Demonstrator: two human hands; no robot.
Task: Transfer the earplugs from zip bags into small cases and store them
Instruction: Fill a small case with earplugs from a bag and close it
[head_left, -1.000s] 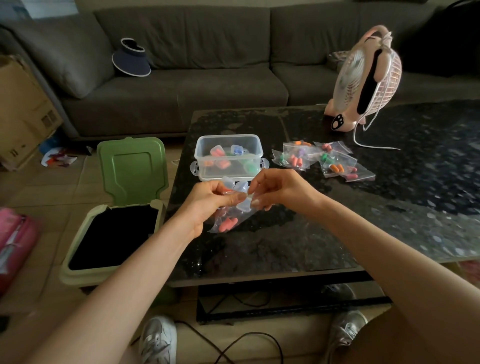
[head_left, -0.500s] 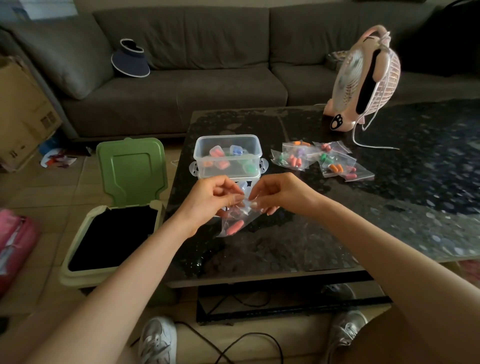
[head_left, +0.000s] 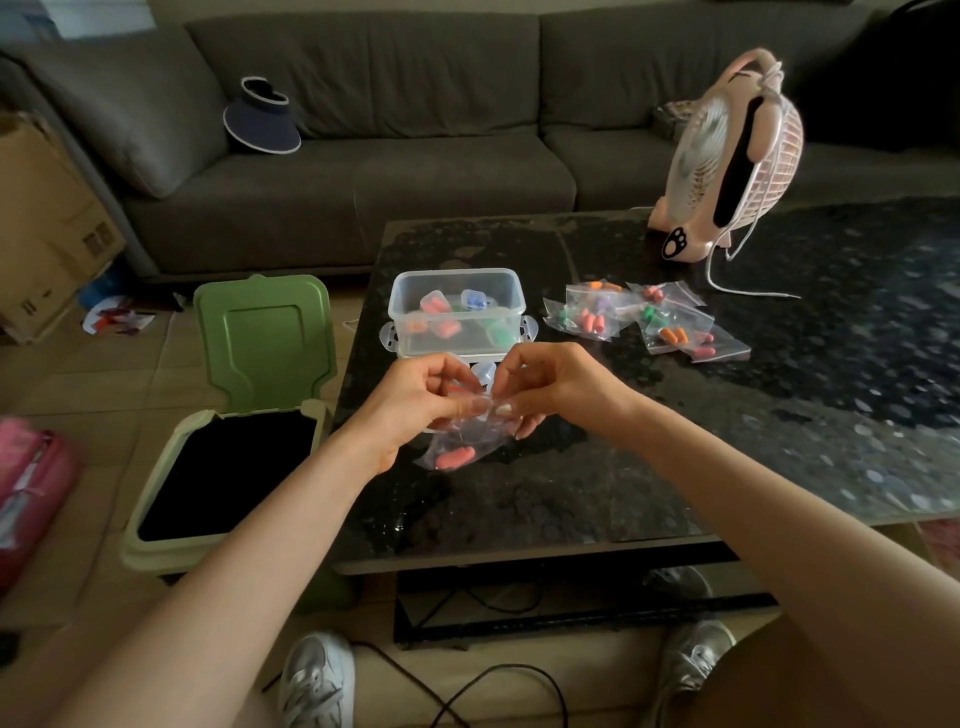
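One clear zip bag is up off the table, over its near left part, with salmon-pink earplugs sagging in the bottom corner. The left hand and right hand both pinch the bag's top edge. Thumbs and forefingers are clamped on the plastic, tips almost meeting, and the other fingers are curled in. A small clear case peeks out between the hands; held or lying on the table, I can't tell. Just behind them a clear tub sits on the dark table, with coloured cases inside. To its right lies a heap of bags holding orange, green and purple plugs. A pink fan stands at the far edge. On the floor to the left, a green bin stands lid-open.
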